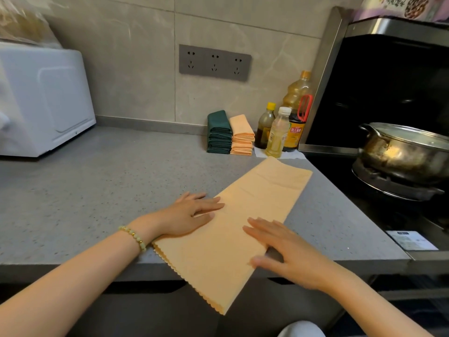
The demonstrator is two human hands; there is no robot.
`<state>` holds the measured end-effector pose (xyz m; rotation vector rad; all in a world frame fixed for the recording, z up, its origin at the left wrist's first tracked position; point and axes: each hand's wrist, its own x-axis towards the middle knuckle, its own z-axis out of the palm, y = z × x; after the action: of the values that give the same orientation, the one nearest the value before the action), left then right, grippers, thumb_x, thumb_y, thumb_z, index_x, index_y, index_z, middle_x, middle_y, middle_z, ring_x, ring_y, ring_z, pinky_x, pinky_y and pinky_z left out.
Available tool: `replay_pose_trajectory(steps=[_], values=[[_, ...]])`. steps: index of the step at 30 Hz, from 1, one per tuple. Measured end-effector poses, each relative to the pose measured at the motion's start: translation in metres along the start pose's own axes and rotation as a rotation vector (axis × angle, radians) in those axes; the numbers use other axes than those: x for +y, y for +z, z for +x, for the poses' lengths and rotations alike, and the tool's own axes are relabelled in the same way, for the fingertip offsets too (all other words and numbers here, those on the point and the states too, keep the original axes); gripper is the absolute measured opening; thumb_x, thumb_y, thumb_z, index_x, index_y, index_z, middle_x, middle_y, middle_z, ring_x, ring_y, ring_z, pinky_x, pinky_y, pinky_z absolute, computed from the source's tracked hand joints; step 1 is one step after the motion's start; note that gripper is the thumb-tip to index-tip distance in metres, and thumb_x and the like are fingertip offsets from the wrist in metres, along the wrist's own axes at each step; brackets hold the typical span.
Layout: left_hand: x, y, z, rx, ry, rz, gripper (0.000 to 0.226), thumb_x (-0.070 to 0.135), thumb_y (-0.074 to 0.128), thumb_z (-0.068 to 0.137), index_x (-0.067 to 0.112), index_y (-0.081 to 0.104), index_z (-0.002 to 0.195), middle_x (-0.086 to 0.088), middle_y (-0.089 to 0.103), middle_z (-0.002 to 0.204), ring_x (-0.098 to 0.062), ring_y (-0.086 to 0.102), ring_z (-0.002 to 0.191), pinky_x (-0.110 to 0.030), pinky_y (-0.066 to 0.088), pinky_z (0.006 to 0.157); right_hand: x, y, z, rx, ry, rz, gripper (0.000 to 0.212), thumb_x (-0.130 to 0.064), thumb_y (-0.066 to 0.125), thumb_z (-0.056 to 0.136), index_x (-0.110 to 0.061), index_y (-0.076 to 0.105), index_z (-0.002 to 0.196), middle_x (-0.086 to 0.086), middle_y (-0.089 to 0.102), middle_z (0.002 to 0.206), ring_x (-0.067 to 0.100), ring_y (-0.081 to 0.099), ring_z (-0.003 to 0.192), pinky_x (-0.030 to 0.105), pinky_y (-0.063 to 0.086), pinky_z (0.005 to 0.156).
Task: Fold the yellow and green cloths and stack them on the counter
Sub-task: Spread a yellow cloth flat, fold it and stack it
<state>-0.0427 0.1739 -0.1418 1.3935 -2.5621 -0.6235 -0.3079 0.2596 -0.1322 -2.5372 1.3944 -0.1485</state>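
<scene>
Yellow cloth [243,215], folded into a long strip, lies diagonally at frame centre on the bench [97,190], its lower end overhanging the edge. Left hand [187,215] and right hand [286,251]: each grip spread flat on it. Folded green stack [218,132] and yellow stack [241,135] touch, upper centre.

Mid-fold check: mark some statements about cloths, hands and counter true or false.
1. The left hand and right hand both lie flat on the long folded yellow cloth. True.
2. That cloth lies wholly on the grey speckled counter. False: its near end overhangs the front edge.
3. The stack of folded dark green cloths sits atop the stack of folded yellow cloths. False: they stand side by side.
4. A steel pot sits on the black stove. True.
</scene>
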Motion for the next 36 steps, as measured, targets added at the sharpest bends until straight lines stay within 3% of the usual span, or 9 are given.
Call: replay_pose_trajectory(steps=[4, 6, 9, 11, 15, 18, 21, 24, 36], values=[[-0.004, 0.002, 0.001, -0.004, 0.004, 0.003, 0.041, 0.041, 0.032, 0.102, 0.048, 0.029, 0.142, 0.029, 0.017, 0.151, -0.002, 0.003, 0.144, -0.035, -0.009, 0.117, -0.010, 0.008, -0.003, -0.020, -0.104, -0.162, 0.092, -0.079, 0.044, 0.076, -0.041, 0.001, 0.149, -0.027, -0.014, 0.151, -0.011, -0.017, 0.138, 0.015, -0.015, 0.111], [-0.003, 0.001, 0.000, -0.007, 0.000, -0.013, 0.040, 0.040, 0.033, 0.102, 0.048, 0.030, 0.141, 0.029, 0.018, 0.151, -0.002, 0.003, 0.145, -0.034, -0.009, 0.117, -0.013, 0.017, -0.001, 0.040, -0.124, -0.211, 0.084, -0.073, 0.042, 0.081, -0.039, 0.007, 0.149, -0.019, -0.002, 0.155, -0.002, -0.004, 0.142, 0.022, -0.008, 0.113], [0.002, -0.004, -0.003, -0.061, -0.019, -0.044, 0.041, 0.031, 0.031, 0.104, 0.045, 0.031, 0.142, 0.025, 0.018, 0.153, -0.004, 0.002, 0.145, -0.035, -0.009, 0.118, -0.018, 0.026, 0.004, 0.233, -0.130, -0.270, 0.058, -0.053, 0.039, 0.085, -0.030, 0.038, 0.138, -0.005, 0.046, 0.143, 0.012, 0.048, 0.128, 0.031, 0.039, 0.104], [0.012, -0.011, -0.006, -0.116, -0.057, -0.066, 0.041, 0.027, 0.026, 0.105, 0.040, 0.034, 0.143, 0.022, 0.018, 0.153, -0.003, 0.006, 0.144, -0.033, -0.006, 0.118, -0.024, 0.023, 0.008, 0.308, -0.105, -0.189, 0.045, -0.042, 0.036, 0.087, -0.029, 0.053, 0.127, -0.009, 0.058, 0.131, 0.006, 0.056, 0.116, 0.030, 0.052, 0.091], [0.025, -0.032, -0.017, -0.088, -0.109, -0.402, 0.032, 0.050, 0.039, 0.095, 0.034, 0.053, 0.120, 0.017, 0.049, 0.130, -0.003, 0.044, 0.120, -0.014, 0.033, 0.094, -0.020, -0.002, 0.013, 0.282, 0.188, 0.345, 0.035, -0.021, 0.038, 0.099, -0.022, 0.062, 0.073, -0.010, 0.064, 0.076, -0.001, 0.053, 0.068, 0.034, 0.050, 0.075], [0.020, -0.036, -0.025, -0.092, -0.048, -0.436, 0.019, 0.038, 0.042, 0.096, 0.040, 0.049, 0.114, 0.019, 0.055, 0.118, -0.002, 0.054, 0.111, -0.010, 0.039, 0.093, 0.000, -0.019, 0.021, 0.378, 0.353, 0.650, 0.034, -0.023, 0.040, 0.100, -0.008, 0.064, 0.082, 0.000, 0.066, 0.079, 0.013, 0.061, 0.074, 0.030, 0.050, 0.071], [0.021, -0.030, -0.022, -0.032, -0.035, -0.277, 0.025, 0.042, 0.064, 0.083, 0.037, 0.061, 0.108, 0.017, 0.069, 0.093, -0.003, 0.063, 0.095, -0.029, 0.047, 0.096, 0.022, -0.024, 0.029, 0.454, 0.525, 0.558, 0.042, -0.030, 0.047, 0.097, -0.008, 0.046, 0.061, 0.005, 0.048, 0.056, 0.018, 0.044, 0.053, 0.030, 0.032, 0.052], [0.036, -0.017, -0.014, 0.054, -0.121, -0.275, 0.027, 0.049, 0.064, 0.085, 0.026, 0.066, 0.100, 0.015, 0.066, 0.063, -0.001, 0.060, 0.068, -0.019, 0.048, 0.074, 0.037, -0.022, 0.036, 0.410, 0.565, 0.434, 0.022, -0.025, 0.060, 0.090, -0.007, 0.065, 0.077, 0.005, 0.064, 0.074, 0.015, 0.056, 0.066, 0.026, 0.039, 0.058], [0.046, -0.014, 0.023, 0.032, -0.371, -0.215, 0.040, 0.035, 0.049, 0.097, 0.021, 0.061, 0.061, 0.006, 0.071, 0.070, -0.006, 0.050, 0.064, -0.017, 0.040, 0.061, 0.061, -0.025, 0.065, 0.407, 0.635, 0.269, 0.029, -0.029, 0.055, 0.093, -0.017, 0.051, 0.067, -0.003, 0.048, 0.062, 0.011, 0.045, 0.058, 0.023, 0.030, 0.051]])
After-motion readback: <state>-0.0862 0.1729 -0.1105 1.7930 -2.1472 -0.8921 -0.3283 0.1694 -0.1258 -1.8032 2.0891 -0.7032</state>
